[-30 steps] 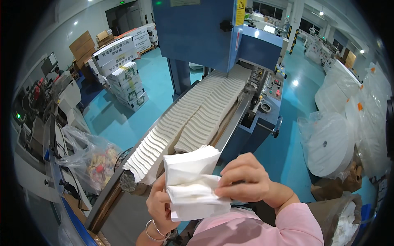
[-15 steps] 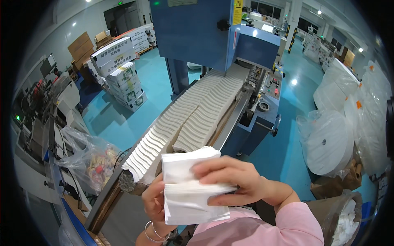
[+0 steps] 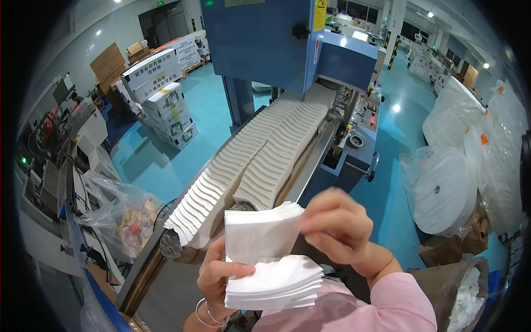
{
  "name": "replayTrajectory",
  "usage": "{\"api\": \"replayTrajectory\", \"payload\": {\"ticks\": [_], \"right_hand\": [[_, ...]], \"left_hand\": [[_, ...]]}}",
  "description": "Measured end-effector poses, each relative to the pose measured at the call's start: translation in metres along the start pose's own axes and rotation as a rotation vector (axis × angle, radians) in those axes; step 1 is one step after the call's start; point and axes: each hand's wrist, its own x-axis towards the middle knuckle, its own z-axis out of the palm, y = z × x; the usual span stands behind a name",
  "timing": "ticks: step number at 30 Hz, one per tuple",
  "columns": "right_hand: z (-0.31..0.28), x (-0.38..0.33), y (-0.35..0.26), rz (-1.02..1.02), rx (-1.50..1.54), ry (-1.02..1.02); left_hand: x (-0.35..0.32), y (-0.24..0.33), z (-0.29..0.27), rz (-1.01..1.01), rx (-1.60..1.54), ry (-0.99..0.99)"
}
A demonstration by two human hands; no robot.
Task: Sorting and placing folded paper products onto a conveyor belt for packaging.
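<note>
Stack: one, white folded sheets (image 3: 261, 238), held in front of your chest, over the near end of the bed; parted in two, the upper part standing up, the lower part tipped toward you with its layers fanned at the near edge.
Left hand: yours (image 3: 213, 276), gripping the stack at its left side, thumb laid over the fold between the two parts, other fingers behind.
Right hand: yours (image 3: 342, 229), fingers bent and blurred, at the upper part's right edge; whether they pinch a sheet you cannot tell.
Rows: two, white folded sheets, side by side on the bed (image 3: 171, 290); left row (image 3: 221, 180) reaching nearer you than right row (image 3: 276, 157).
Machine: blue (image 3: 260, 47), above the far end of both rows; handwheel (image 3: 372, 167) on its right side.
To your left: clear bag (image 3: 135, 218) of mixed scraps; cartons (image 3: 172, 113) piled farther off.
To your right: white roll (image 3: 440, 196), wrapped in film; box (image 3: 434, 288) with white waste (image 3: 466, 304).
</note>
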Motion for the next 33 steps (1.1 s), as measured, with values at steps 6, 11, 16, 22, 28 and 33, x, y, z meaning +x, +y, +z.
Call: {"api": "replayTrajectory", "payload": {"ticks": [6,11,16,22,28,33], "right_hand": [[-0.002,0.005,0.005,-0.143,-0.335,-0.092],[0.004,0.000,0.009,-0.084,-0.170,-0.075],[0.002,-0.003,0.008,0.182,0.055,-0.023],[-0.001,0.006,0.002,-0.203,0.029,-0.254],[0.000,0.004,-0.001,0.046,0.094,-0.125],[0.003,0.000,0.010,0.099,-0.127,-0.070]], "left_hand": [[-0.001,0.000,-0.001,0.005,0.019,-0.038],[-0.002,-0.001,0.000,-0.023,-0.040,0.020],[0.000,-0.002,-0.003,0.005,0.008,-0.017],[-0.001,0.001,-0.004,-0.068,0.038,0.052],[-0.002,0.001,-0.005,-0.090,0.053,0.033],[-0.003,0.000,-0.004,-0.062,0.063,0.037]]}}
